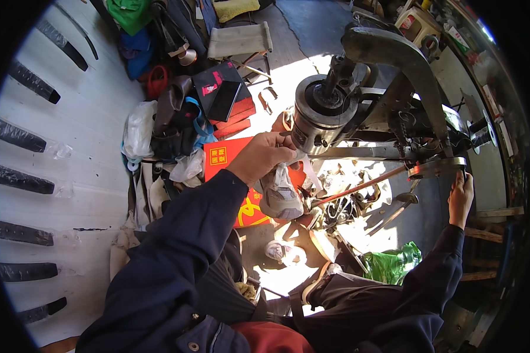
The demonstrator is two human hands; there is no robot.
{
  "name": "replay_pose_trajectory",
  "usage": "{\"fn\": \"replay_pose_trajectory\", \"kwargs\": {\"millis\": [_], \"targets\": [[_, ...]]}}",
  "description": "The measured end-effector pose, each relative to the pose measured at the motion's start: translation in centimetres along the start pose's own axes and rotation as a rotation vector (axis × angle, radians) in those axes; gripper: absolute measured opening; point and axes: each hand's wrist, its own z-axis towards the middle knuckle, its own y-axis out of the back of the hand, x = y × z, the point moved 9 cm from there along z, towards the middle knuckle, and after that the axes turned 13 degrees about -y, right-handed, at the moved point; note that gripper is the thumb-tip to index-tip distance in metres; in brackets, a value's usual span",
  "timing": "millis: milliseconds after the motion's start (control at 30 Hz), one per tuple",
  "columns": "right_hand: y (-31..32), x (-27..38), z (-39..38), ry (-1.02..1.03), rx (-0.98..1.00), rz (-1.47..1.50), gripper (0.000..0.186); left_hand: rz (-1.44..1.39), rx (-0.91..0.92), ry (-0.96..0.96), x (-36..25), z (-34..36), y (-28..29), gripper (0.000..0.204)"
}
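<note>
My left hand (pixel 259 154) is closed on a grey and white shoe (pixel 281 197), gripping it by its upper part just below the round metal head (pixel 315 120) of a dark cast-metal sewing machine (pixel 394 47); the rest of the shoe hangs beneath my fingers. At the right, my right hand (pixel 460 197) is closed around the handle of the machine's crank wheel (pixel 430 169).
Red boxes (pixel 222 153), black boxes (pixel 215 79), bags (pixel 141 120) and a folding stool (pixel 238 38) crowd the left and back. Loose shoes (pixel 282 253), scraps and a green plastic bag (pixel 388 265) lie below. A white panel (pixel 35 129) with black strips stands along the left.
</note>
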Motion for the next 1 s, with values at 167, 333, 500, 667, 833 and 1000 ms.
{"fn": "replay_pose_trajectory", "kwargs": {"millis": [167,333,500,667,833,1000], "targets": [[-0.1,-0.3,-0.1,-0.01,0.016,0.043,0.021,0.033,0.004,0.019,0.3,0.2,0.3,0.035],[-0.2,-0.4,-0.2,-0.008,0.046,0.089,0.021,0.026,0.014,0.028,0.2,0.1,0.2,0.031],[-0.2,-0.3,-0.3,0.01,0.042,0.11,0.022,0.023,0.049,0.013,-0.1,0.1,-0.3,0.025],[-0.2,0.1,-0.6,0.029,0.044,0.137,0.023,0.034,0.026,0.023,0.2,0.1,-0.2,0.024],[-0.5,1.0,-1.4,0.087,0.061,0.159,0.024,0.045,0.032,-0.009,0.1,0.3,-0.2,0.025],[-0.5,0.6,-1.1,0.044,0.052,0.141,0.023,0.025,0.033,-0.035,0.1,0.4,-0.3,0.027]]}}
